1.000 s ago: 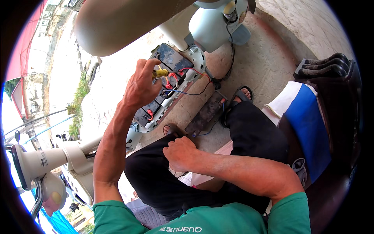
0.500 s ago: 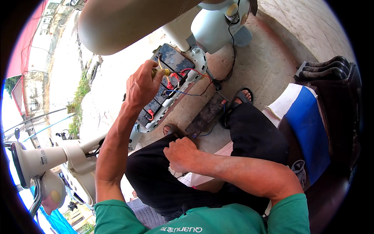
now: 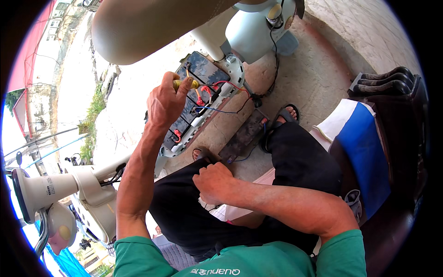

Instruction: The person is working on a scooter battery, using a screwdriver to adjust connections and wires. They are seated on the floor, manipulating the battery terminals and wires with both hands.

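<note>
My left hand [image 3: 164, 104] is closed around the yellow handle of a screwdriver [image 3: 192, 84]. Its dark shaft points right, towards the wired terminals of a row of dark batteries [image 3: 210, 69]. Whether the tip touches a screw is too small to tell. Red, yellow and blue wires [image 3: 217, 110] run over the batteries, which sit in a pale vehicle frame [image 3: 236, 69]. My right hand [image 3: 214, 183] rests as a fist at my left knee, with nothing visible in it. One more dark battery [image 3: 244, 137] lies on the ground between my feet.
A brown seat [image 3: 152, 30] overhangs the batteries. Beside it stands a pale vehicle body part [image 3: 251, 34] with a hanging black cable [image 3: 277, 60]. Pale handlebar parts [image 3: 60, 184] are at left. On the right, a blue-and-white sheet [image 3: 362, 147] lies near black grips [image 3: 385, 83].
My left hand has turned slightly and shifted a little left on the screwdriver, baring more of its yellow handle. My right hand stays in place.
</note>
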Action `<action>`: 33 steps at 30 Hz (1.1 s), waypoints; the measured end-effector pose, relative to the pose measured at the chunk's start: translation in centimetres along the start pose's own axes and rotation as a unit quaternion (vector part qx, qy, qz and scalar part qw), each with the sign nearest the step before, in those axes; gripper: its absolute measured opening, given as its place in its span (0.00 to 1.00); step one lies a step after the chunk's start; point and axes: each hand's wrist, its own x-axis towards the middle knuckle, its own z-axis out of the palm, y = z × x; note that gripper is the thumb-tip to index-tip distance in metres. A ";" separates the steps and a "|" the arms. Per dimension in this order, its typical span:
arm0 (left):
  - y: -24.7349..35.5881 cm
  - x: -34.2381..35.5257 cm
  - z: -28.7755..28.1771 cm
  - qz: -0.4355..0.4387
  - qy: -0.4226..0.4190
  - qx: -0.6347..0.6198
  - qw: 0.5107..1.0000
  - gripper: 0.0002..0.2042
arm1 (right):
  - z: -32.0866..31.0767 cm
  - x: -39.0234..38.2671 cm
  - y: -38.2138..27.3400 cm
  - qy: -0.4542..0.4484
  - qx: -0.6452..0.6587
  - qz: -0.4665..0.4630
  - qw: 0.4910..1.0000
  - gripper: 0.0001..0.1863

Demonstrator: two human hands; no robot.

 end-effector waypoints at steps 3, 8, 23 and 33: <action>-1.4 -0.2 0.2 0.106 0.059 0.019 0.992 0.17 | -0.1 -0.1 -0.2 -0.004 0.000 -0.002 1.000 0.19; -2.5 -0.1 0.8 0.140 0.061 0.023 0.988 0.19 | 0.0 0.0 -0.1 0.005 -0.003 -0.002 1.000 0.19; -0.2 -0.2 -0.3 -0.040 -0.030 -0.013 0.999 0.18 | 0.0 0.0 0.1 -0.002 -0.001 0.006 1.000 0.19; -0.6 0.0 0.2 -0.028 -0.011 -0.011 0.999 0.18 | -0.3 -0.1 0.0 -0.011 -0.006 0.007 1.000 0.19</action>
